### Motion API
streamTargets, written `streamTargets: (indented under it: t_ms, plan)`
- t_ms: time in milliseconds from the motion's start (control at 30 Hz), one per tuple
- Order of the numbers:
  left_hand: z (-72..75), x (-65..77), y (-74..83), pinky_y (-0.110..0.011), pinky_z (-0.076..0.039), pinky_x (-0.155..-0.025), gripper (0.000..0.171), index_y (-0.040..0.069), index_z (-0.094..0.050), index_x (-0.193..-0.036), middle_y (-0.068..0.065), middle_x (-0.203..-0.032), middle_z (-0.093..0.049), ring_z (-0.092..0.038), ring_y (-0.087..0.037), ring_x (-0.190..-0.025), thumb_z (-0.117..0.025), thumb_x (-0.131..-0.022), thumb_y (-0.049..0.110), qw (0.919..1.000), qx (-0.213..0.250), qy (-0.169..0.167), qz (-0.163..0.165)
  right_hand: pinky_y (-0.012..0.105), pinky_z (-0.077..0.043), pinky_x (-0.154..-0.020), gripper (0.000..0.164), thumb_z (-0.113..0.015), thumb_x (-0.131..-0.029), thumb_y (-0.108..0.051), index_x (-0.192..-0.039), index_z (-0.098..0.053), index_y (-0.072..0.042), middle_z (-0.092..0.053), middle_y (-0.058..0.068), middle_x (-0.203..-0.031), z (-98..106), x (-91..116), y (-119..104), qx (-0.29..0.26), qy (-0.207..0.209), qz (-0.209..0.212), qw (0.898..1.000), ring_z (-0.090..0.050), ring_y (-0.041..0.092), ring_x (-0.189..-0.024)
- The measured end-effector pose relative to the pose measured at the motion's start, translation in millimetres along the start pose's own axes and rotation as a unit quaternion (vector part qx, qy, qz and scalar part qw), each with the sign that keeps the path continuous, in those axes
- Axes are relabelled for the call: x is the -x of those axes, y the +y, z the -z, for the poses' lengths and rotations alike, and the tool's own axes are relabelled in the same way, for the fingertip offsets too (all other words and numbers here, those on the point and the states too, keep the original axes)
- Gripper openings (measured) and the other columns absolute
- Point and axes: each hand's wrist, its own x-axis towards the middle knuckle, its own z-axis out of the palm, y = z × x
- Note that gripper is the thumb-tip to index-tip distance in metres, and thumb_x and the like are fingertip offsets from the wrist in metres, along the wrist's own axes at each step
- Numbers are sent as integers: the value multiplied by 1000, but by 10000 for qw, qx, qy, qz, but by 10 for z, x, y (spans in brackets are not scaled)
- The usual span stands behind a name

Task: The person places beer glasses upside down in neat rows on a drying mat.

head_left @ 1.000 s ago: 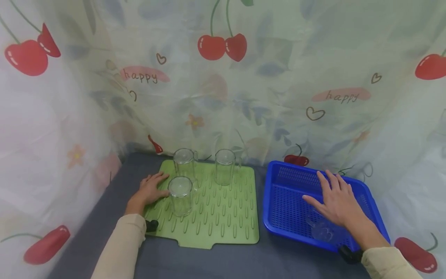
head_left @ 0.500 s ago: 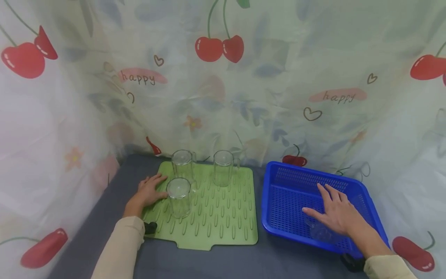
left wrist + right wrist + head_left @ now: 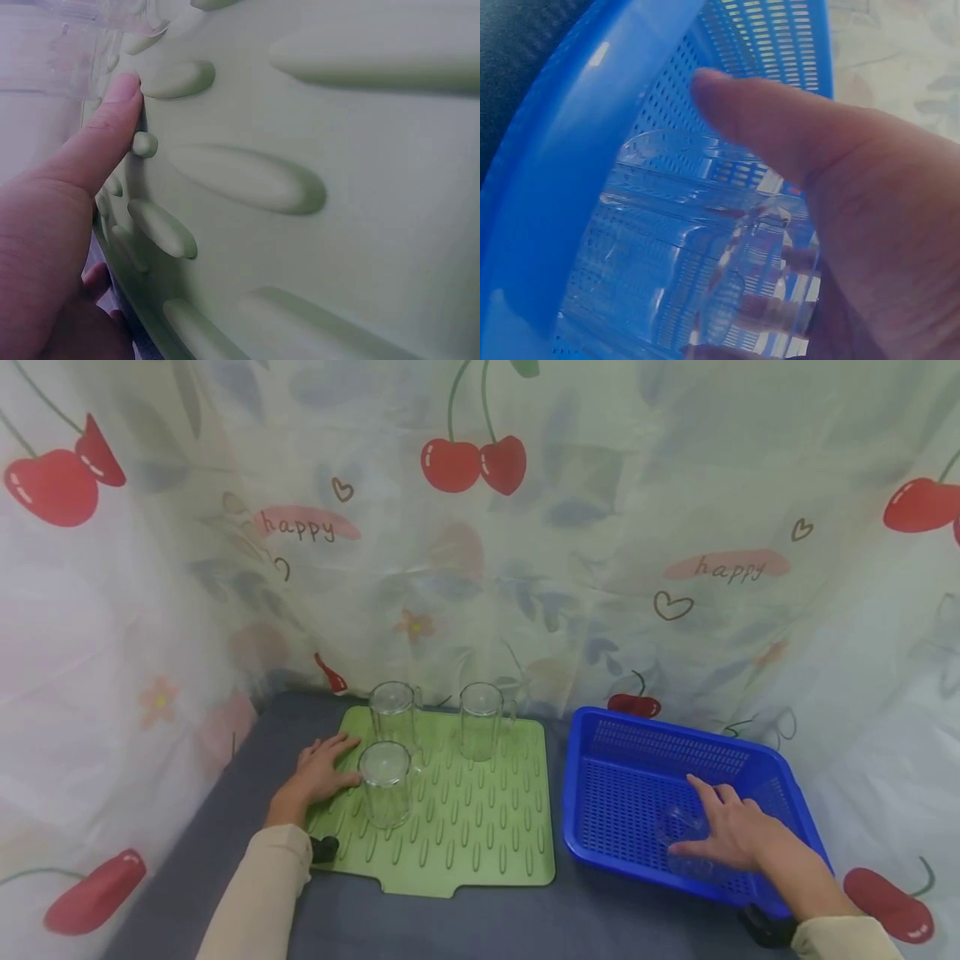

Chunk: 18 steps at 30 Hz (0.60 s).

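My left hand rests at the left edge of a green ridged mat, fingers spread. Its thumb reaches to the nearest clear glass mug, touching or almost touching it. Two more glass mugs, the back left mug and the back right mug, stand on the mat. My right hand is down inside a blue perforated basket, over a clear mug lying on its side. In the right wrist view its thumb stands off the glass, while the fingers show through it; whether they touch is unclear.
A dark grey cloth covers the table. Behind and at both sides hangs a cherry-printed curtain. The basket's raised rim surrounds the right hand's space, and the standing mugs are close to the left hand.
My right hand has sunk lower into the basket toward the lying mug, its fingers bending downward. The left hand and the standing mugs stay where they were.
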Motion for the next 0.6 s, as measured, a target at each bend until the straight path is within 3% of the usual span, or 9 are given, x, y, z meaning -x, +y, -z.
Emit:
streamTargets:
  t_ms: [167, 300, 433, 600]
  plan:
    - [-11, -18, -19, -79, -13, -116, 76, 16, -37, -160, -14, -171, -17, -2, -55, -154, -73, -95, 35, 10000, -13, -6, 9, 70, -52, -81, 115, -83, -76, -58, -156, -24, -1, -40, 43, -139, 37, -8, 13, -226, -190, 197, 9994, -51, 65, -110]
    - [-18, -24, -26, -79, -13, -117, 76, 16, -37, -159, -14, -171, -18, -2, -55, -154, -73, -95, 35, 10000, -22, 8, 3, 63, -54, -74, 103, -88, -74, -36, -155, -31, -5, -41, 38, -137, 62, -22, 30, -435, -375, 330, 9978, -54, 57, -106]
    - [-16, -16, -30, -78, -12, -117, 75, 16, -38, -159, -14, -171, -18, -3, -55, -154, -73, -95, 34, 10000, -21, 22, -19, 56, -54, -72, 85, -87, -75, -29, -146, -45, -7, -46, 32, -130, 84, -44, 57, -548, -320, 476, 9968, -57, 50, -102]
    - [-10, -14, -28, -77, -10, -118, 75, 15, -38, -159, -16, -171, -18, -3, -56, -153, -73, -95, 33, 10000, 7, 11, -48, 52, -54, -72, 59, -84, -76, -31, -126, -58, -13, -55, 20, -116, 101, -61, 65, -488, 89, 794, 9956, -60, 39, -96]
